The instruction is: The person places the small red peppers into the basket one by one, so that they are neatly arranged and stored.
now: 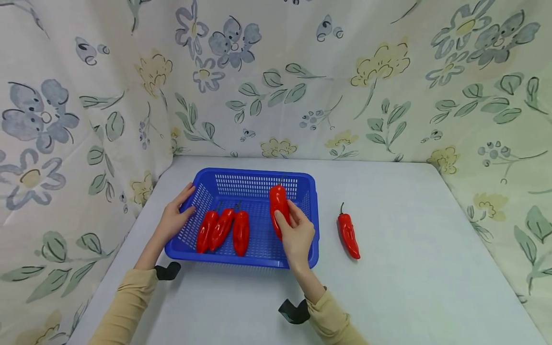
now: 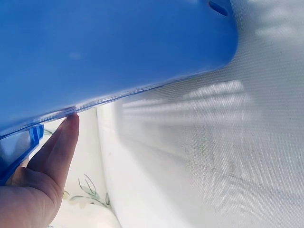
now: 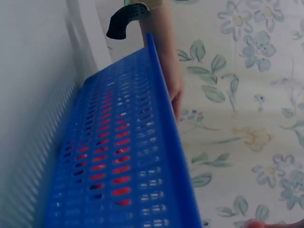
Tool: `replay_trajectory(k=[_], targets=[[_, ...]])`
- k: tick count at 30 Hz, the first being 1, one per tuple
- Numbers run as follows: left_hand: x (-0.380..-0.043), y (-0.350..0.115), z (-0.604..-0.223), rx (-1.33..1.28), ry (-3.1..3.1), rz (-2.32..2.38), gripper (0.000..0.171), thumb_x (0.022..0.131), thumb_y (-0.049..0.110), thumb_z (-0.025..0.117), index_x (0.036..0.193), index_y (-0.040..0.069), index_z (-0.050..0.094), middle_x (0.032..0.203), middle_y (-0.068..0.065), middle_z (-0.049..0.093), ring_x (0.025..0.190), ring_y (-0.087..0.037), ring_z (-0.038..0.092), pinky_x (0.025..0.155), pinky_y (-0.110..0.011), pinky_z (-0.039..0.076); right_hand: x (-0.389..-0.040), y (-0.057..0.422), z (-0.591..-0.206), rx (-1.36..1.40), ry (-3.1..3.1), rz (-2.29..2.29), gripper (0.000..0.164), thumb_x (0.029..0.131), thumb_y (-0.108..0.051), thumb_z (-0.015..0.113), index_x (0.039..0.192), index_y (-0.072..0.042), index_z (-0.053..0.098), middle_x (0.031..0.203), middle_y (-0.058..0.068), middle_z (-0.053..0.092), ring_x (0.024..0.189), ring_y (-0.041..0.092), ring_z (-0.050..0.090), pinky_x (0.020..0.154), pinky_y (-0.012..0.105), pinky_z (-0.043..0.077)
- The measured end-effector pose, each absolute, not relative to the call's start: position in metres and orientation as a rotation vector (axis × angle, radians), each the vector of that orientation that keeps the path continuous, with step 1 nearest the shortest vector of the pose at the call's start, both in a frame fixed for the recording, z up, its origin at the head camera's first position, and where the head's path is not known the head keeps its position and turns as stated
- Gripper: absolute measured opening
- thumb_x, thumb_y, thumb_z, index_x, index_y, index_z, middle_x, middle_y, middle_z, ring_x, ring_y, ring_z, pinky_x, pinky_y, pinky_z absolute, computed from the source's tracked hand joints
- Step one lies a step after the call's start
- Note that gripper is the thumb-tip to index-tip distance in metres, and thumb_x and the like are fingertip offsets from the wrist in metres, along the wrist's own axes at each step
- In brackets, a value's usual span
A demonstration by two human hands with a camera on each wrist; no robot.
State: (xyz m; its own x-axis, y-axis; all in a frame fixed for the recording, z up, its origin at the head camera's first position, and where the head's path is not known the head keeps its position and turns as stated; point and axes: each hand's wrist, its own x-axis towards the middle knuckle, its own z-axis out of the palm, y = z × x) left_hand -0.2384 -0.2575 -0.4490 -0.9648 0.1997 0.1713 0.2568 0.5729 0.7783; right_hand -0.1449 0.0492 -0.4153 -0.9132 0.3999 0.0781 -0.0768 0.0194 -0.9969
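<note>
My left hand point(image 1: 173, 219) is at the left side of a blue plastic basket point(image 1: 258, 261). Its fingers look fairly straight and touch the rim; the left wrist view shows a fingertip point(image 2: 72, 121) against the basket's edge. Inside the basket's right half, my right hand point(image 1: 298, 235) pinches a red chili pepper point(image 1: 278, 197) between thumb and fingers, stem pointing away. Three more red peppers lie in the left half: one pepper point(image 1: 207, 231) leftmost, a second pepper point(image 1: 222, 229) beside it, a third pepper point(image 1: 241, 233) nearer the middle. Basket mesh hides most of the right hand's work in the right wrist view.
Right of the basket, another red pepper point(image 1: 348, 235) lies on the white table point(image 1: 422, 249). A flowered cloth point(image 1: 276, 86) hangs behind the table and down the left side. Dark straps point(image 1: 295, 311) hang at both wrists.
</note>
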Motion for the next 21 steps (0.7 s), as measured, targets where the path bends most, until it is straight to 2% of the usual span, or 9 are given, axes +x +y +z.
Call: replay_trajectory(k=[11, 17, 21], targets=[[-0.24, -0.259, -0.454, -0.404, -2.729, -1.357, 0.057, 0.092, -0.001, 0.05, 0.146, 0.004, 0.034, 0.158, -0.012, 0.021, 0.143, -0.042, 0.021, 0.111, -0.063, 0.022, -0.161, 0.027, -0.431, -0.472, -2.128, 2.054, 0.049, 0.085, -0.018, 0.07, 0.129, -0.002, 0.057, 0.125, 0.017, 0.063, 0.113, 0.034, 0.062, 0.09, 0.042, 0.052], [-0.24, -0.26, -0.453, -0.398, -2.733, -1.362, 0.057, 0.092, 0.0, 0.05, 0.147, 0.005, 0.033, 0.158, -0.012, 0.021, 0.143, -0.043, 0.02, 0.11, -0.064, 0.022, -0.172, 0.012, -0.435, -0.559, -2.183, 2.059, 0.044, 0.082, -0.012, 0.072, 0.121, 0.005, 0.062, 0.118, 0.023, 0.065, 0.107, 0.033, 0.065, 0.091, 0.04, 0.053], [-0.24, -0.26, -0.452, -0.41, -2.726, -1.368, 0.057, 0.092, 0.0, 0.05, 0.147, 0.005, 0.033, 0.158, -0.012, 0.021, 0.142, -0.043, 0.021, 0.11, -0.065, 0.022, -0.178, 0.005, -0.437, -0.735, -2.203, 2.154, 0.039, 0.08, -0.008, 0.073, 0.116, 0.005, 0.065, 0.113, 0.023, 0.067, 0.101, 0.031, 0.067, 0.088, 0.038, 0.056]])
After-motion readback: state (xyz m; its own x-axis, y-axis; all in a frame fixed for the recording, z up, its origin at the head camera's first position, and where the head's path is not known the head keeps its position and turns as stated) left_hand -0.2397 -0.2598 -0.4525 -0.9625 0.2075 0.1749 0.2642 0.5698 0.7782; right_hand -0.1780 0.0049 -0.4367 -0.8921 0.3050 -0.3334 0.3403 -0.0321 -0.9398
